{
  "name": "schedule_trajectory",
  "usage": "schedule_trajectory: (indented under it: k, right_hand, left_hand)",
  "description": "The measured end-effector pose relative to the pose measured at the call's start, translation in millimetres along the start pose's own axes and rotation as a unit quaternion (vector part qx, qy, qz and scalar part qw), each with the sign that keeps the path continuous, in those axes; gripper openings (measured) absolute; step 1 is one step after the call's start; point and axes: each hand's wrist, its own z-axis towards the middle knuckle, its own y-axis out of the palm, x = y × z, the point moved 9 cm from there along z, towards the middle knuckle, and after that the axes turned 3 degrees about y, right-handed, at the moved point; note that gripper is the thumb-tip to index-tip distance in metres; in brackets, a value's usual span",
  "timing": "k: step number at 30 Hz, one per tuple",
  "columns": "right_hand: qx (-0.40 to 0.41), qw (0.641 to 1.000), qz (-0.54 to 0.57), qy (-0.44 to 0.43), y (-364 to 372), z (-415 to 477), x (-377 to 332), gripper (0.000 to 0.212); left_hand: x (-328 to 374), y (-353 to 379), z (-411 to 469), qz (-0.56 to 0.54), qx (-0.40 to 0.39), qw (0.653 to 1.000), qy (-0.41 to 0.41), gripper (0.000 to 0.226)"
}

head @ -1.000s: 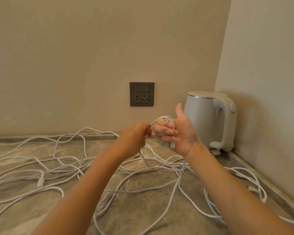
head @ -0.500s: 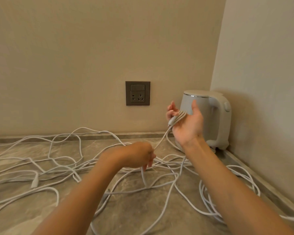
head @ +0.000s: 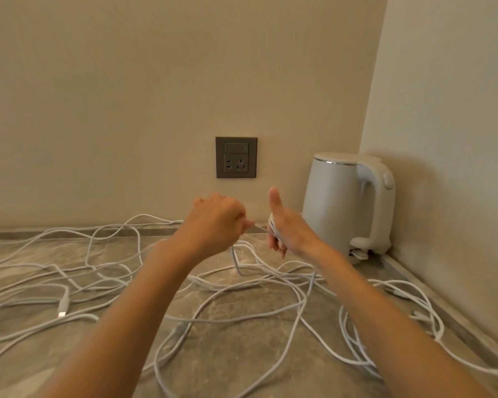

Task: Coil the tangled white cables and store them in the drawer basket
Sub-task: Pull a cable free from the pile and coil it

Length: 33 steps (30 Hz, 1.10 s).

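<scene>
Cables, all white, lie in loose tangled loops over most of the grey stone counter, from the left edge up to the corner at the right. Several strands pass under both of your forearms, so there you cannot follow them.

Your left hand is raised above the counter with its fingers curled. It pinches one strand, which runs tight across the short gap to your right hand. From the left hand the same strand also hangs down into the tangle below.

Your right hand has the thumb pointing up. A few turns of cable lie around its palm, and its fingers are bent over them.

Just behind and to the right of this hand stands a white kettle in the corner of the two walls, with its handle toward the right wall. A dark grey socket sits on the back wall above your hands.

Far left on the counter, one cable ends in a small connector, well apart from both hands
</scene>
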Motion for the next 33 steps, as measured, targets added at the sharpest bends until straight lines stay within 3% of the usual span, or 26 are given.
schedule_trajectory:
  k: [3,6,11,15,18,22,28,30,33]
  right_hand:
    - [-0.13,0.989,0.049,0.044,20.4,-2.8,6.2,0.089]
    - [-0.204,0.965,0.156,0.058,28.0,-7.2,3.2,0.091]
    - [-0.186,0.925,0.323,0.073,17.7,-2.7,-0.3,0.088]
    - [-0.2,0.943,0.253,0.083,23.7,-6.7,2.6,0.084]
    - [-0.124,0.96,0.223,0.113,14.6,-3.6,12.9,0.078]
    - [0.013,0.95,0.286,0.122,-12.4,1.6,25.6,0.071]
    - [0.096,0.949,0.275,0.117,-22.8,4.5,33.9,0.073]
    - [0.141,0.926,0.328,0.127,-30.9,6.3,45.5,0.067]
    - [0.158,0.859,0.474,0.112,-36.5,9.6,51.4,0.059]
  left_hand:
    - [-2.4,-6.0,-0.9,0.026,0.031,0.999,0.001,0.031]
    - [-2.9,-10.3,-0.9,0.003,0.06,0.998,-0.003,0.031]
    - [-5.4,-7.4,-2.0,0.016,0.069,0.997,-0.011,0.038]
    - [-5.8,-2.0,-1.4,-0.023,0.065,0.997,-0.017,0.031]
    - [-8.9,2.1,-1.6,-0.064,0.018,0.998,-0.016,0.026]
    - [-14.4,8.1,-2.5,-0.078,-0.042,0.996,-0.017,0.023]
    - [-6.2,16.5,-8.2,-0.053,-0.114,0.992,-0.004,0.022]
    - [1.5,17.4,-11.7,-0.08,-0.146,0.986,0.007,0.017]
    - [9.0,12.8,-7.9,0.064,-0.113,0.991,0.016,0.016]
